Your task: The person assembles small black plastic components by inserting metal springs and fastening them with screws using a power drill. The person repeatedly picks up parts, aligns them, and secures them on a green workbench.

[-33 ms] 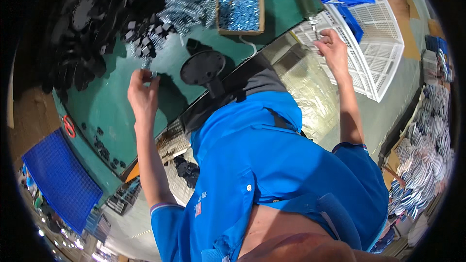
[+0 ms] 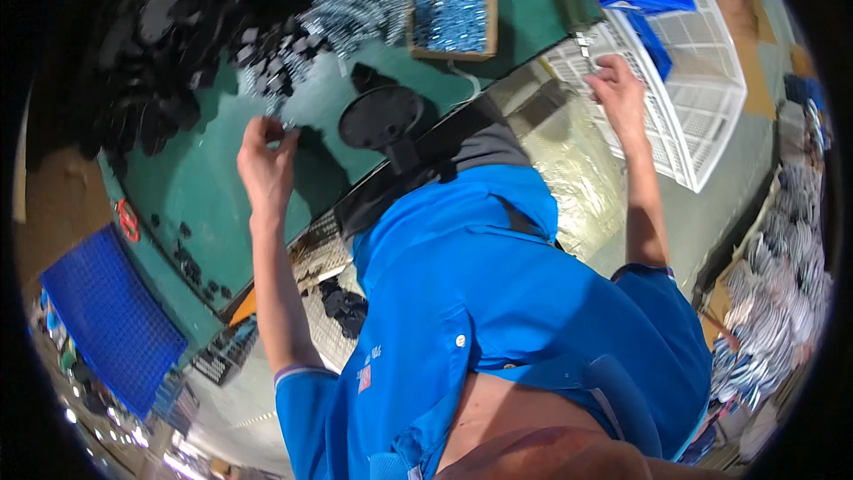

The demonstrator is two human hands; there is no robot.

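Probably a light fingertip pinch serves best: the left hand (image 2: 265, 158), at nine o'clock from the black round-topped part (image 2: 382, 120) on the green table (image 2: 213, 204), has bunched fingertips, contents untellable; the right hand (image 2: 620, 100), at three, has parted fingers near a metal fitting (image 2: 584, 41).

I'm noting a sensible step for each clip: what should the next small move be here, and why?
Probably bring the right hand in over the green table: it is out beside the white crate, while the left hand is near the small dark and shiny pieces. Whether either holds anything is too unclear to tell.
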